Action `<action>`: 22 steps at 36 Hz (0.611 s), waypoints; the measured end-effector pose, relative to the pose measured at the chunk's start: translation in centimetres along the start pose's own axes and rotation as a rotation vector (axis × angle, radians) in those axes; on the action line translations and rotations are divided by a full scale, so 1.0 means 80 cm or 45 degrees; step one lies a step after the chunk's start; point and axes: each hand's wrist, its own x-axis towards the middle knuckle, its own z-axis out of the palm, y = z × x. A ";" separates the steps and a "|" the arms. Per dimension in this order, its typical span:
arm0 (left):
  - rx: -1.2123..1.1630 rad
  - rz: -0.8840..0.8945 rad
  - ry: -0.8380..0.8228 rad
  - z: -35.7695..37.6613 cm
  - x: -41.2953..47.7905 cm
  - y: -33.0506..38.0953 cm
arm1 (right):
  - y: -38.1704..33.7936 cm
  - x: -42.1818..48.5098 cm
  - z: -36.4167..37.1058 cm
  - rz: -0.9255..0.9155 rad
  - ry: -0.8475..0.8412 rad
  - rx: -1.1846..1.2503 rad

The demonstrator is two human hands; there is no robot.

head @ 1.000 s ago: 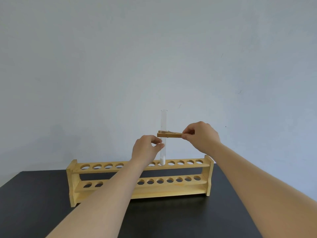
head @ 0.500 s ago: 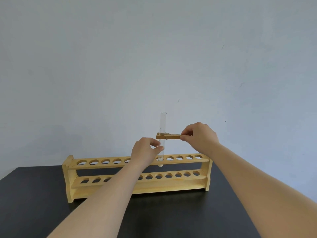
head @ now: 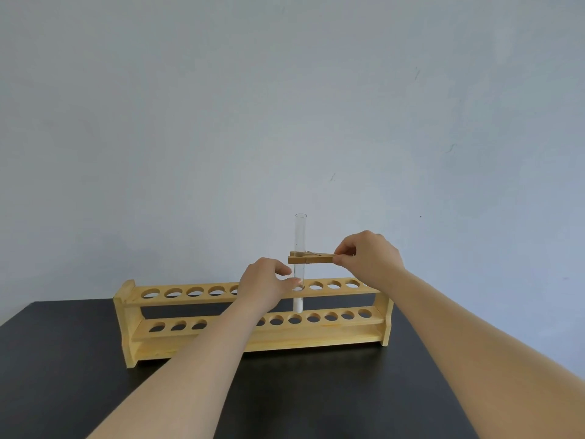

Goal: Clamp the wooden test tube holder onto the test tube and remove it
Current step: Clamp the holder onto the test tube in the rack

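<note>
A clear glass test tube (head: 300, 236) with white material at its bottom stands upright through a hole in the top shelf of the wooden rack (head: 126, 312). Its lower end hangs between the two shelves. The wooden test tube holder (head: 311, 258) lies level, with its jaws around the tube's middle. My right hand (head: 368, 258) pinches the holder's right end. My left hand (head: 264, 282) is lower and to the left, thumb and forefinger pinched on the tube just above the top shelf.
The rack has two shelves of round holes, and all the holes I can see except the tube's are empty. It stands on a black table (head: 63, 359) near a plain pale wall (head: 285, 106). Both of my forearms reach across the table's front.
The tube, with the holder on it and both hands, has moved down: its bottom was level with the top shelf and now hangs below it. The view has tilted slightly.
</note>
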 end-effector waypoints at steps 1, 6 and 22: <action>0.000 -0.007 -0.007 0.000 0.000 -0.001 | 0.001 0.000 0.001 0.001 -0.004 0.001; -0.013 -0.020 -0.055 0.000 -0.002 -0.007 | 0.004 -0.002 0.007 0.010 -0.026 0.003; -0.026 0.047 -0.085 0.003 -0.005 -0.018 | 0.017 -0.008 0.032 0.018 -0.084 0.002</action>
